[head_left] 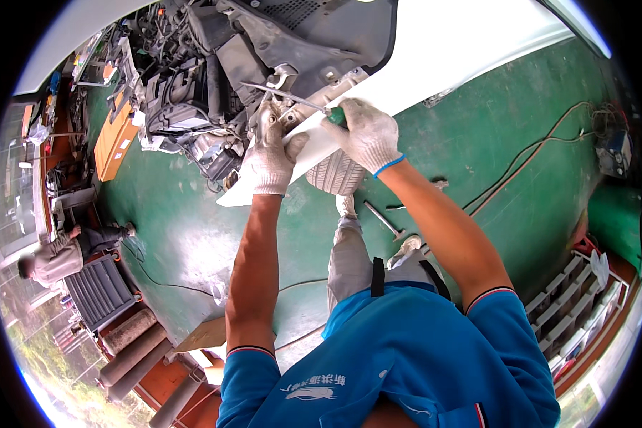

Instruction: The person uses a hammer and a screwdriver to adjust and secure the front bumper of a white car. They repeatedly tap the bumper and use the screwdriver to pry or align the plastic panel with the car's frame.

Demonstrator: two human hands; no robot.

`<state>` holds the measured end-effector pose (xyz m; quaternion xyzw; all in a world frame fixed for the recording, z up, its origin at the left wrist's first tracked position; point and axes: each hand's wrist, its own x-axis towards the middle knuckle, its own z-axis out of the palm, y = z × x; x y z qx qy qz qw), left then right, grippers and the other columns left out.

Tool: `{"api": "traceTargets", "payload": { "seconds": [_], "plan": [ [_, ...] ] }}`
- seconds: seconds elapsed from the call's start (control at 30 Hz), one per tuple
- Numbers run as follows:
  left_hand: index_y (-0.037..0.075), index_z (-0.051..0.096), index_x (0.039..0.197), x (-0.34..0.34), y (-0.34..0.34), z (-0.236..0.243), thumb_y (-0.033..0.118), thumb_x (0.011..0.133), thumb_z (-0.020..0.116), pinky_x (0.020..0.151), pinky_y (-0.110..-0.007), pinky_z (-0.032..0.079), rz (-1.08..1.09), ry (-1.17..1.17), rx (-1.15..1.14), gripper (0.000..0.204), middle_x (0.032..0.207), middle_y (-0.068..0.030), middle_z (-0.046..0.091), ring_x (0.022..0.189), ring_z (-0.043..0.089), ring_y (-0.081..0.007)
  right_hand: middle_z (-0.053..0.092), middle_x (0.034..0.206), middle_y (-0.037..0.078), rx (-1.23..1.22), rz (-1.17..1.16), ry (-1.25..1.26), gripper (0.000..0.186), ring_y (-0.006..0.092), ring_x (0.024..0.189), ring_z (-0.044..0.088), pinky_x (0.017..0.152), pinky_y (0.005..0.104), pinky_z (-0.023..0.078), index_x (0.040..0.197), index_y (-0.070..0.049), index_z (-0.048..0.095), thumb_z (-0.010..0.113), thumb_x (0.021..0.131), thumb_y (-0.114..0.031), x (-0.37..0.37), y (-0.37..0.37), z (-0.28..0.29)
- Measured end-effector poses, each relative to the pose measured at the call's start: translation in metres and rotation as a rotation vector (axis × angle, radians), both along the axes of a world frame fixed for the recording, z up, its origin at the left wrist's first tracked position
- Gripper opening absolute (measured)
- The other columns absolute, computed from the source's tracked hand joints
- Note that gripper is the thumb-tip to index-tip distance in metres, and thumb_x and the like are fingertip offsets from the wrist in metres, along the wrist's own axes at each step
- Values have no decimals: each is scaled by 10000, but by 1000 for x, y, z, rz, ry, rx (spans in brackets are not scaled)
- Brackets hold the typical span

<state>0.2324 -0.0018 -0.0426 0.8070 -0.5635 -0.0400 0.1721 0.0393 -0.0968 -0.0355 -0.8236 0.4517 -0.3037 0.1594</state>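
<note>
My right hand (367, 134), in a white knit glove with a blue cuff edge, is closed around the green handle of a screwdriver (292, 96). Its long metal shaft points left across the engine bay's edge. My left hand (269, 160), gloved as well, lies at the inner edge of a white car fender (421, 64). Its fingers stretch up against a bare metal bracket strip (335, 87), the thumb standing apart over the fender. Fingertips and metal blend together there, so the exact contact is unclear. The shaft crosses just above those fingers.
An open engine bay (185, 93) full of dark parts lies ahead left. Below the fender shows a tire (337, 173). A hammer-like tool (385, 220) lies by my feet. Hoses (528, 153) cross the green floor. A person (53, 260) sits far left; a crate rack (574, 303) stands right.
</note>
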Motion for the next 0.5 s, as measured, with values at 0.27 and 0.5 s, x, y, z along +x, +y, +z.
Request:
{"api": "traceTargets", "payload": {
  "seconds": [0.27, 0.5],
  "plan": [
    [172, 655, 1288, 11, -3, -9, 723, 930, 580, 760, -512, 564, -10, -21, 118, 662, 997, -169, 763, 896, 735, -412, 738, 951, 75, 29, 15, 20, 377, 276, 856, 734, 728, 444, 598, 993, -118, 676, 767, 855, -457, 0, -3, -2],
    [159, 597, 1374, 11, 3, -12, 676, 956, 581, 825, -532, 558, 27, -31, 98, 665, 1054, -197, 758, 956, 723, -433, 714, 945, 91, 6, 36, -54, 356, 289, 899, 708, 748, 448, 576, 972, -98, 654, 727, 884, -436, 3, -1, -10]
  ]
}}
